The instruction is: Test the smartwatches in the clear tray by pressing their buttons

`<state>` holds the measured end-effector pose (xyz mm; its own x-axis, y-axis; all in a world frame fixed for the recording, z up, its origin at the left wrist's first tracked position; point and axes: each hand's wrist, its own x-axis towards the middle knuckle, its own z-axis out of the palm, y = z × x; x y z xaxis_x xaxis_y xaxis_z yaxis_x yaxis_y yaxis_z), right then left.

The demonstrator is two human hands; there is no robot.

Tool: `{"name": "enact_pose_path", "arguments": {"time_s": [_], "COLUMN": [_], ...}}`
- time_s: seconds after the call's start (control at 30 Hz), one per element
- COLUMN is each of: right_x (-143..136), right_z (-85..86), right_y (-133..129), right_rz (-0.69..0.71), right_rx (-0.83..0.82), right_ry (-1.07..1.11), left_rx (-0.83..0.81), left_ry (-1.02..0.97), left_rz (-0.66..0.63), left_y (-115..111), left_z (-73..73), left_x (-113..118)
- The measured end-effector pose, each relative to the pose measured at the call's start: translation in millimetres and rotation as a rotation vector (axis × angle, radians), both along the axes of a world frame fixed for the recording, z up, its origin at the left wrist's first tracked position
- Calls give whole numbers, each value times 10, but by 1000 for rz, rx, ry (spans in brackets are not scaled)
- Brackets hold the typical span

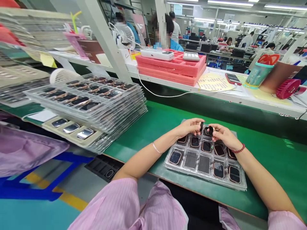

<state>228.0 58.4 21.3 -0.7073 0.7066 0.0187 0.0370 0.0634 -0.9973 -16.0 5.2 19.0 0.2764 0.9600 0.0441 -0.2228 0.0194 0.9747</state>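
Striped pink sleeves (115,204) frame the near side of a green bench (271,143), where a clear tray (206,178) of watches (218,170) with dark faces sits at a slant. Above its far rows, the left hand (190,127) pinches one small dark piece (201,127) between thumb and fingers, while the right hand (223,134) pinches a second dark piece (210,131). Both pieces stand on edge, close together but apart. A red beaded bracelet (240,148) circles the right wrist.

Careful handling, by the look of it, calls for a light grip on the rims, with fingertips off the glossy faces and the two pieces kept from knocking. Staying low over the tray would shorten any drop, and the beads are best held clear of the watches beneath.

To the left rises a stack of loaded trays (120,110), its layers uneven. Beyond, a white shelf (168,83) carries red foam (171,68), a phone (232,78), a cup (259,75) and a brown box (279,78) whose pale lettering is too small to read. Printed sheets (217,82) show rows of marks, also illegible, and no brand can be made out. Farther back, people (176,27) occupy rows of workstations under strip lights.
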Motion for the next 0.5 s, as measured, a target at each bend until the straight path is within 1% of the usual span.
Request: {"name": "enact_pose_path", "arguments": {"time_s": [0.13, 0.23, 0.33, 0.5], "right_x": [1, -1, -11, -43], "right_z": [-8, 6, 37, 88], "right_y": [12, 3, -21, -77], "right_rz": [-16, -27, -40, -38], "right_rx": [-58, -79, -41, 40], "right_ry": [25, 33, 17, -4], "left_rx": [-17, 2, 25, 32], "left_ry": [-21, 7, 86, 151], "left_rz": [-5, 14, 51, 63], "left_y": [-8, -3, -6, -51], "left_z": [-11, -27, -23, 48], "left_x": [14, 30, 50, 76]}}
